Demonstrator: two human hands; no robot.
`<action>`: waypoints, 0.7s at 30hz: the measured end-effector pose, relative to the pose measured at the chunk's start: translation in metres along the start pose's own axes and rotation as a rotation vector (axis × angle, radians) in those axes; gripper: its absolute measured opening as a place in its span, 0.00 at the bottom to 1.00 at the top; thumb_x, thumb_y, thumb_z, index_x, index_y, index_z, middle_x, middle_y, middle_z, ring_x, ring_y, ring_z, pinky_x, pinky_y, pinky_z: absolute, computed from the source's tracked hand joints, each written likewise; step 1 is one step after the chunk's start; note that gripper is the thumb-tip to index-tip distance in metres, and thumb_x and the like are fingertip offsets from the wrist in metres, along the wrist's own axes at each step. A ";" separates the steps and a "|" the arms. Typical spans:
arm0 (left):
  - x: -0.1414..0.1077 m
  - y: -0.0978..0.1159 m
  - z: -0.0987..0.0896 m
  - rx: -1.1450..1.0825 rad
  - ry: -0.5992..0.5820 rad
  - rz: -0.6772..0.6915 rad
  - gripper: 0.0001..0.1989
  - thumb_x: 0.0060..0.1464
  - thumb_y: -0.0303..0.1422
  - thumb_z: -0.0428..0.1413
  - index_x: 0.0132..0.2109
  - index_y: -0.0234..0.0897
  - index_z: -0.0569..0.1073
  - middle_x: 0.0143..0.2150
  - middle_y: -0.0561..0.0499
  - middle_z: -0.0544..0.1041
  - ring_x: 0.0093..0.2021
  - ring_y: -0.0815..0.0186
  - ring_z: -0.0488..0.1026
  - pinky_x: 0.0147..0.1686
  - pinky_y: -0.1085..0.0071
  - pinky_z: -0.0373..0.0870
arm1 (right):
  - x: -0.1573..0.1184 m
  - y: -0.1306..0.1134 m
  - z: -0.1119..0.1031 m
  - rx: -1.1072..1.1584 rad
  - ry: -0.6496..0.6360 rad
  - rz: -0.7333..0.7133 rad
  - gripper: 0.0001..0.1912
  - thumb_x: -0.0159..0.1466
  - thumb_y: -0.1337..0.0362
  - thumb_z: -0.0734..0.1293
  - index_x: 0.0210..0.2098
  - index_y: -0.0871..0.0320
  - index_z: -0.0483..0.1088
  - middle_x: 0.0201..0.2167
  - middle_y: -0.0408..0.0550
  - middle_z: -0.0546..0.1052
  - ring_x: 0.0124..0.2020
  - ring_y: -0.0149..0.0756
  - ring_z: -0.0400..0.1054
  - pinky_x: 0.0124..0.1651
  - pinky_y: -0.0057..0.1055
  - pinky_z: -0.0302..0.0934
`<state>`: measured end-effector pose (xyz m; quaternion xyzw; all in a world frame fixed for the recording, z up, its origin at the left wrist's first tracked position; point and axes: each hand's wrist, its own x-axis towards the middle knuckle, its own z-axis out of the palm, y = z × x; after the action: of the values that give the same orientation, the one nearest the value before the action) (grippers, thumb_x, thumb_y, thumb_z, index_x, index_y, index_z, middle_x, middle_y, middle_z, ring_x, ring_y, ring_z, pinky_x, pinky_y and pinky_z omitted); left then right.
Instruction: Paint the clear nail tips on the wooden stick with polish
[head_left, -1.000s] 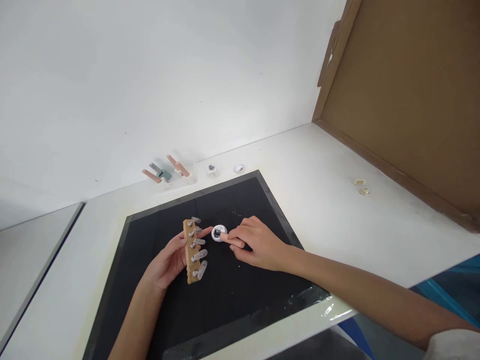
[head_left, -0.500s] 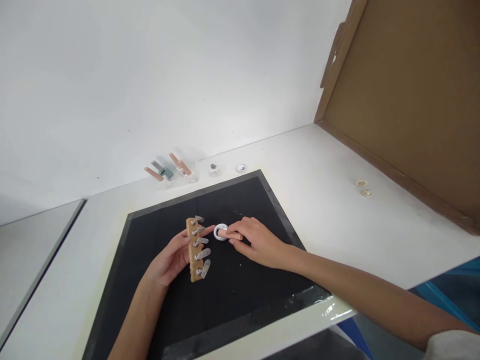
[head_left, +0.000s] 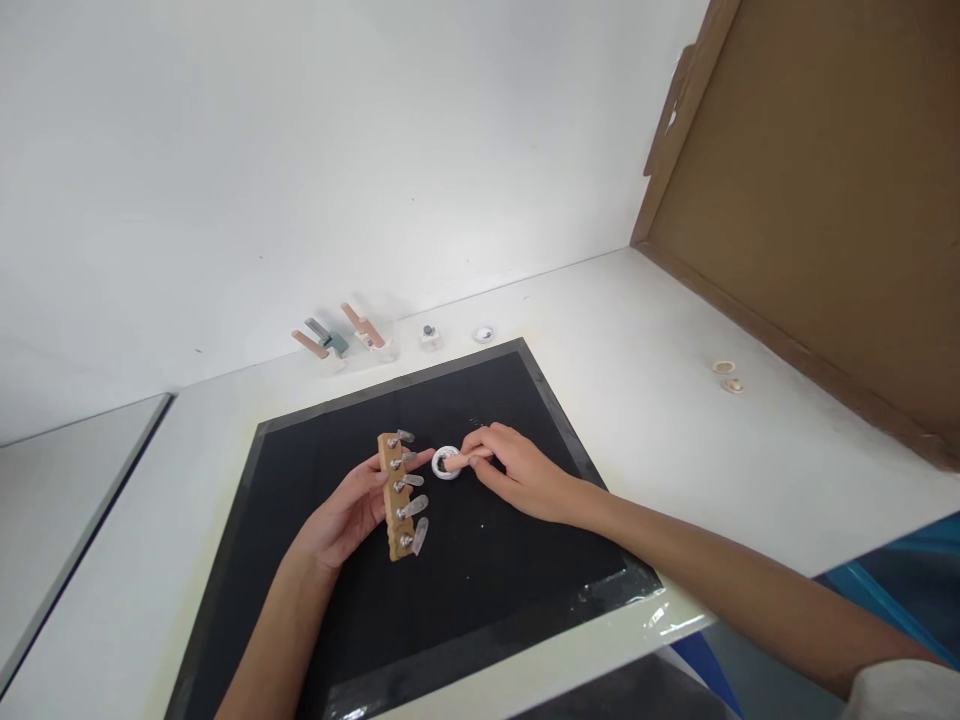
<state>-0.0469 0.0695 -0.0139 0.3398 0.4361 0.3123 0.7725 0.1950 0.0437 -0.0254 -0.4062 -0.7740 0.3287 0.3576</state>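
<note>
My left hand [head_left: 352, 510] grips a tan wooden strip [head_left: 394, 510], fingers behind it. Several clear false nail tips [head_left: 414, 506] stick out from the strip's right side on small metal mounts. My left index finger reaches out to the left edge of a small round dish [head_left: 436, 470] with a white, silvery rim and something dark inside. Between thumb and fingers, my right hand [head_left: 521, 475] pinches a short peach-coloured stick [head_left: 457, 462]. Its left end is over the dish; whether it touches the inside I cannot tell.
A black mat [head_left: 300, 600] taped at its edges lies under my hands. Behind it stand peach and grey-green handled items [head_left: 326, 340], a small clear jar [head_left: 430, 338] and a white round piece [head_left: 484, 334]. Two small cream pieces [head_left: 727, 377] lie right, near a cardboard box [head_left: 810, 200].
My right hand has shifted slightly up and right, and the peach-coloured stick has turned, its right end now higher. The strip and dish appear slightly further right in view.
</note>
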 end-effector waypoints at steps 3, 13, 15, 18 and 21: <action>0.001 0.000 -0.001 0.011 -0.010 -0.003 0.13 0.50 0.29 0.59 0.45 0.34 0.74 0.53 0.42 0.75 0.33 0.66 0.75 0.33 0.70 0.74 | 0.000 0.000 -0.001 0.004 0.001 0.006 0.06 0.66 0.70 0.57 0.37 0.57 0.64 0.37 0.48 0.72 0.37 0.37 0.65 0.42 0.34 0.58; -0.003 -0.002 0.006 0.010 -0.035 -0.023 0.12 0.48 0.28 0.60 0.43 0.33 0.75 0.50 0.41 0.77 0.33 0.67 0.75 0.33 0.72 0.74 | 0.001 0.003 -0.007 0.068 0.110 0.012 0.05 0.61 0.72 0.60 0.32 0.57 0.64 0.29 0.43 0.70 0.31 0.33 0.62 0.37 0.31 0.55; -0.003 -0.003 0.007 0.015 -0.044 -0.021 0.12 0.48 0.28 0.60 0.42 0.33 0.75 0.50 0.41 0.77 0.32 0.68 0.75 0.33 0.73 0.73 | 0.001 0.002 -0.011 0.097 0.137 0.027 0.05 0.60 0.72 0.60 0.31 0.57 0.64 0.29 0.43 0.69 0.30 0.33 0.62 0.35 0.29 0.54; -0.003 -0.004 0.008 0.019 -0.059 -0.033 0.12 0.48 0.27 0.60 0.43 0.32 0.75 0.51 0.39 0.76 0.31 0.68 0.75 0.31 0.74 0.73 | 0.001 0.001 -0.016 0.209 0.172 0.092 0.05 0.61 0.71 0.59 0.31 0.56 0.64 0.25 0.40 0.67 0.26 0.30 0.59 0.30 0.27 0.52; -0.004 -0.005 0.010 0.007 -0.077 -0.055 0.14 0.48 0.26 0.60 0.45 0.32 0.74 0.52 0.38 0.76 0.32 0.67 0.76 0.31 0.73 0.74 | 0.002 0.001 -0.019 0.391 0.184 0.154 0.05 0.63 0.68 0.58 0.31 0.56 0.64 0.21 0.37 0.62 0.22 0.29 0.55 0.26 0.27 0.49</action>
<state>-0.0390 0.0614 -0.0126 0.3420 0.4162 0.2759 0.7960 0.2100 0.0496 -0.0153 -0.4155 -0.6262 0.4605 0.4725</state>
